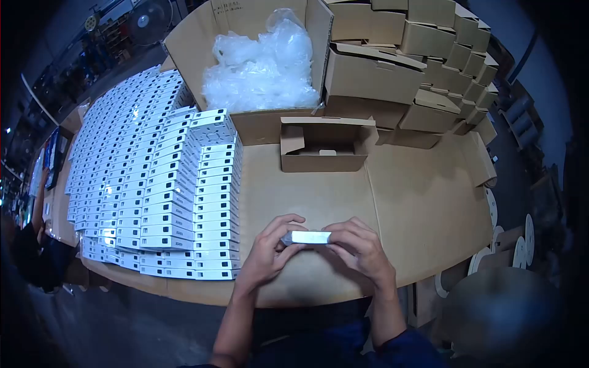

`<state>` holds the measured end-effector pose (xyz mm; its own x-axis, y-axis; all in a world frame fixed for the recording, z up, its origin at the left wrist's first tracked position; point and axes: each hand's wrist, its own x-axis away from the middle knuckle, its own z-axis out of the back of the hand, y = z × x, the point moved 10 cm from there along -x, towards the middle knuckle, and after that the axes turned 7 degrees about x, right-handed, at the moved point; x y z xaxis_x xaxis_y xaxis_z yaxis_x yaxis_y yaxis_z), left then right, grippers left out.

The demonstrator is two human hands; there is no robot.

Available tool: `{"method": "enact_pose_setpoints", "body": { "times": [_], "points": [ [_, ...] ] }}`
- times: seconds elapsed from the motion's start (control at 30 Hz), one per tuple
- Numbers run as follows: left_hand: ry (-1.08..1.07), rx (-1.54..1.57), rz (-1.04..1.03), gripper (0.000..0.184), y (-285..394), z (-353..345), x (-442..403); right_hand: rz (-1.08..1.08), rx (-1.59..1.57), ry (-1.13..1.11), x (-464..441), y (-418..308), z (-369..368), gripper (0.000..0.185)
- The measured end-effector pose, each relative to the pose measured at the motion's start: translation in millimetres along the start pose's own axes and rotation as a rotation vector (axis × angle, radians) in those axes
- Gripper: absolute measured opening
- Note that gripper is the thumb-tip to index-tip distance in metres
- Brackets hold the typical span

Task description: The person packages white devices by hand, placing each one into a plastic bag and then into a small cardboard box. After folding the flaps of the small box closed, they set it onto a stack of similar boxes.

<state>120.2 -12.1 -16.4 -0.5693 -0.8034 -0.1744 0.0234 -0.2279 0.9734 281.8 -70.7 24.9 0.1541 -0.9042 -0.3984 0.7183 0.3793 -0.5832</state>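
Note:
A small white box is held level over the near part of the table, one narrow side facing up. My left hand grips its left end between thumb and fingers, where a greyish, shiny bit like clear plastic shows. At the right end, my right hand is closed on the same box. Beyond my hands stands an open brown carton, its flaps raised and a small white patch visible inside. Left of my left hand rise stacked white boxes with dark square marks on their ends.
A large carton full of clear plastic bags stands at the back. Several brown cartons are piled at the back right. White reels sit below the brown table's right edge. Another person's arm shows at far left.

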Motion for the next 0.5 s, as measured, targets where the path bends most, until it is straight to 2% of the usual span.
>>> {"method": "enact_pose_setpoints", "body": {
  "times": [0.1,0.13,0.23,0.27,0.37,0.4,0.5],
  "points": [
    [-0.035,0.005,0.074,0.025,2.9,0.1,-13.2,0.076,0.048,-0.033,-8.9,-2.4,0.2,0.017],
    [-0.068,-0.051,0.003,0.039,-3.3,-0.9,-18.3,0.078,0.058,-0.031,-12.3,-0.4,3.1,0.017],
    [0.168,0.121,-0.009,0.056,-8.7,10.0,-38.4,0.054,0.096,0.048,-22.8,15.4,16.1,0.015],
    [0.141,-0.180,-0.008,0.066,-3.3,15.4,-44.9,0.016,0.094,0.100,-25.5,26.3,22.7,0.016],
    [0.261,-0.542,-0.013,0.058,-17.3,25.4,-63.4,-0.054,0.199,0.276,-41.2,37.4,54.6,0.017],
    [0.277,-0.527,0.006,0.050,-21.1,26.8,-70.4,-0.071,0.249,0.330,-46.2,37.7,65.7,0.017],
    [0.294,-0.634,0.011,0.046,-20.3,24.3,-92.9,-0.173,0.275,0.404,-64.4,55.3,87.0,0.015]
  ]
}}
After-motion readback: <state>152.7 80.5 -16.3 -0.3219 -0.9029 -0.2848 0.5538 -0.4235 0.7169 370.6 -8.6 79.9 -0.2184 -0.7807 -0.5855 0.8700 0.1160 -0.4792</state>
